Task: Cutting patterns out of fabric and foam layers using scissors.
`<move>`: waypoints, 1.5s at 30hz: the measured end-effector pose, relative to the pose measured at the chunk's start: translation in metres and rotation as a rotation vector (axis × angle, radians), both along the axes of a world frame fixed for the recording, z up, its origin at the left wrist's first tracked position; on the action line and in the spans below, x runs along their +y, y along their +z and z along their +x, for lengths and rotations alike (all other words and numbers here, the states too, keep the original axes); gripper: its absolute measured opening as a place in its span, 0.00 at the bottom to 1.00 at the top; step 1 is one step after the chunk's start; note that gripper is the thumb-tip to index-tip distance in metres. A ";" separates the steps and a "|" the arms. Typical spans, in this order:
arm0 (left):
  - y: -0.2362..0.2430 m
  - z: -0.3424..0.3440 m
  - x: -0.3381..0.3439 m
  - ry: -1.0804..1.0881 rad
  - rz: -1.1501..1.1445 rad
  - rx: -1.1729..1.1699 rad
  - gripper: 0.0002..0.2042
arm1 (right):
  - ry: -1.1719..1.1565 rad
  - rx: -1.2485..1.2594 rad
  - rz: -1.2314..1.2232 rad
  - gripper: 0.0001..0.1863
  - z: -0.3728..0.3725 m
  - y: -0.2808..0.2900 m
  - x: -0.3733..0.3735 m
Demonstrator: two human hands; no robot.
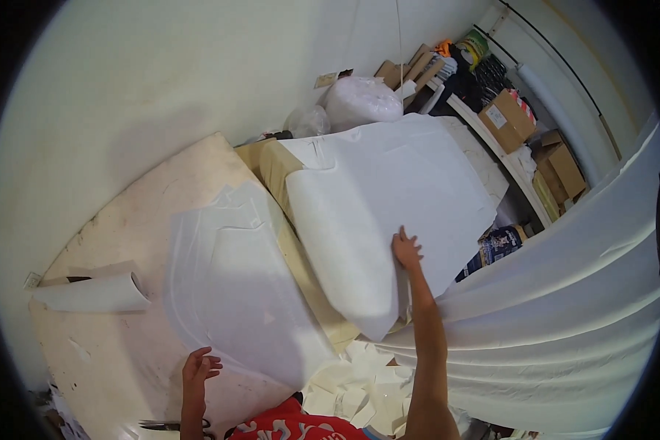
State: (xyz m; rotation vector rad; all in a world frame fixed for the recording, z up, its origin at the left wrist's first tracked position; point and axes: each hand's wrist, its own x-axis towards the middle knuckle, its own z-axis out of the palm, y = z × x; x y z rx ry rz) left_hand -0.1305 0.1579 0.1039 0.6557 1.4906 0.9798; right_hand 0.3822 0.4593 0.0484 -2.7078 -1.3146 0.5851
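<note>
My right hand (407, 248) rests with fingers spread on a big white sheet (440, 191), beside its curled-over white fold (337, 249). A tan strip (319, 315) shows along the fold's left side. My left hand (202, 365) is raised with loosely bent, separated fingers by the lower edge of layered translucent white sheets (235, 279) on the pale table (132, 227). Dark scissors (158, 425) lie below it, partly hidden by my forearm. A white paper roll (88, 297) lies at the table's left.
Paper scraps (352, 392) pile below the sheet. Plastic-wrapped white bundles (363, 103) stand at the back. A shelf (495, 147) holds cardboard boxes (506, 121) and dark bundles. A white curtain (565, 308) hangs along the right side, close to my right arm.
</note>
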 end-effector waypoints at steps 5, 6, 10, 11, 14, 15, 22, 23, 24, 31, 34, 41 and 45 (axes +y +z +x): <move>0.000 0.001 -0.002 -0.023 -0.013 0.005 0.21 | 0.461 0.031 0.166 0.35 -0.009 -0.013 -0.009; 0.001 0.000 -0.002 -0.023 0.007 0.000 0.21 | 0.543 -0.012 0.181 0.37 -0.004 -0.012 -0.011; 0.002 0.000 -0.004 0.018 0.009 0.028 0.21 | -0.186 -0.087 0.043 0.39 0.014 -0.009 0.001; 0.001 0.001 -0.005 -0.002 0.036 -0.002 0.21 | -0.216 -0.044 0.046 0.39 0.014 -0.012 0.006; -0.001 0.003 -0.007 0.004 -0.035 -0.022 0.21 | -0.130 -0.014 -0.004 0.40 0.015 -0.019 0.007; -0.002 0.004 -0.008 -0.019 -0.022 -0.047 0.21 | 0.121 -0.012 0.069 0.40 0.018 -0.019 0.002; -0.014 0.006 -0.011 -0.045 -0.083 -0.061 0.17 | 0.171 -0.010 0.108 0.43 0.068 -0.024 0.018; -0.015 0.005 -0.012 -0.078 -0.069 -0.064 0.21 | 0.085 -0.107 0.077 0.44 0.069 -0.025 0.028; -0.017 0.005 -0.014 -0.062 -0.062 -0.058 0.21 | 0.010 -0.174 0.088 0.45 0.064 -0.026 0.035; -0.024 -0.038 -0.038 0.041 -0.019 0.033 0.24 | 0.276 0.144 0.051 0.43 -0.035 0.016 -0.025; -0.028 -0.044 -0.049 0.119 -0.082 0.090 0.25 | 0.219 0.106 0.075 0.45 -0.066 0.029 -0.006; 0.010 -0.043 -0.039 0.171 -0.219 -0.178 0.16 | 0.114 0.006 0.038 0.40 -0.020 -0.029 0.074; 0.010 -0.063 -0.076 0.172 0.049 0.064 0.18 | 0.527 -0.464 0.122 0.30 -0.009 -0.033 0.047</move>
